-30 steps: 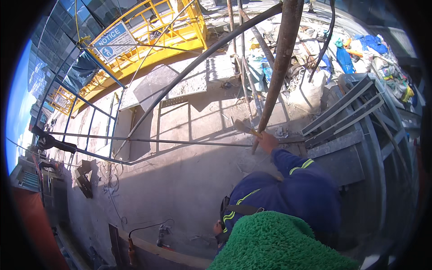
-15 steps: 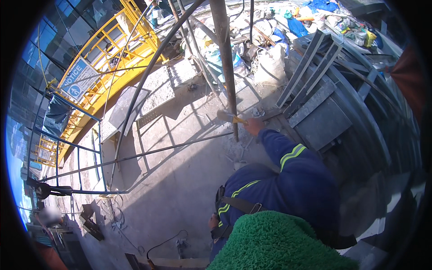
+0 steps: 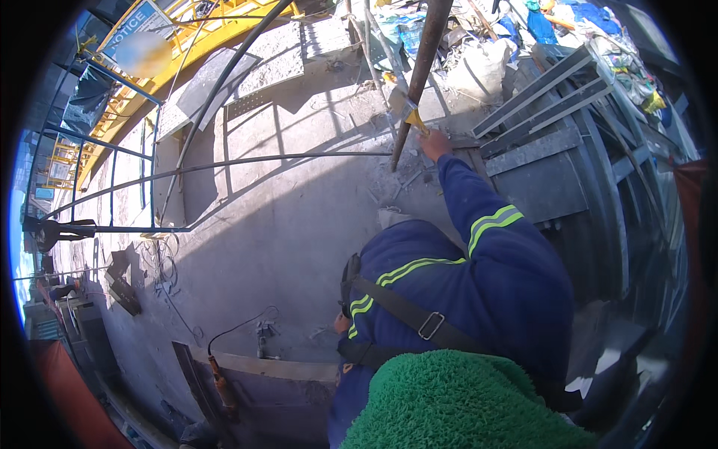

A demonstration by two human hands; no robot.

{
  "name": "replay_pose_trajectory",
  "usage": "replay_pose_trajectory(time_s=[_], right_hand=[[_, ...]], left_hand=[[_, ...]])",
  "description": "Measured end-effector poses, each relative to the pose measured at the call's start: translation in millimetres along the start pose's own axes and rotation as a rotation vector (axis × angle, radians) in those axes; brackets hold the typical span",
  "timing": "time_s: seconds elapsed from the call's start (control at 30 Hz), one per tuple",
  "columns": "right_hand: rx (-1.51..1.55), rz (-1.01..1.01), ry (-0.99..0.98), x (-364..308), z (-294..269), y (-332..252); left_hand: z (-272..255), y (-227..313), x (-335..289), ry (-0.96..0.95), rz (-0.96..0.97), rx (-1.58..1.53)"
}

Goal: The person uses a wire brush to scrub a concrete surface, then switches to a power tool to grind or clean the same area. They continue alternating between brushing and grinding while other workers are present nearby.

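My right hand reaches forward at the end of a blue sleeve with reflective stripes. It is closed round the yellow handle of a scraper, whose broad, flat grey blade points up and away from me. Blade and handle show close against the foot of a brown upright pole; whether they touch it I cannot tell. My left hand shows only as a small patch past the left side of my body, its fingers hidden. Harness straps cross my blue workwear, and fuzzy green cloth covers the bottom of the view.
Long grey metal channels are stacked at the right. A white sack and heaped rubbish lie behind the pole. A thin bar runs leftward from it. An orange corded power tool lies at lower left. Yellow railings stand at upper left.
My right hand has moved up and right in the view, and the scraper's blade has turned from pointing left to pointing upward. The view has shifted downward, bringing in the orange power tool.
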State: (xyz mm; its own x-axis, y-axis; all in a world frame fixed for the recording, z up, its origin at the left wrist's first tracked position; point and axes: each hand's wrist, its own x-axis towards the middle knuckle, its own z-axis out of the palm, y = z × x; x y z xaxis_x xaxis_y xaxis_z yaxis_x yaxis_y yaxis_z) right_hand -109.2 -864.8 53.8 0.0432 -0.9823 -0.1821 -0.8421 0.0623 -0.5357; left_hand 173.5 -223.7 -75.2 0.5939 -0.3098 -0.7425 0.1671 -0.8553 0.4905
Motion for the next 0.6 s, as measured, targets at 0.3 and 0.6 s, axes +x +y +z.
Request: replay_pose_trajectory(time_s=[0.3,0.6], right_hand=[[0.054,0.07,0.214,-12,61,20],[1.168,0.574,-0.297,-10,151,-95]], left_hand=[[30,2,-60,0.144,-0.223,-0.412],[60,-6,-69,0.434,-0.241,-0.69]])
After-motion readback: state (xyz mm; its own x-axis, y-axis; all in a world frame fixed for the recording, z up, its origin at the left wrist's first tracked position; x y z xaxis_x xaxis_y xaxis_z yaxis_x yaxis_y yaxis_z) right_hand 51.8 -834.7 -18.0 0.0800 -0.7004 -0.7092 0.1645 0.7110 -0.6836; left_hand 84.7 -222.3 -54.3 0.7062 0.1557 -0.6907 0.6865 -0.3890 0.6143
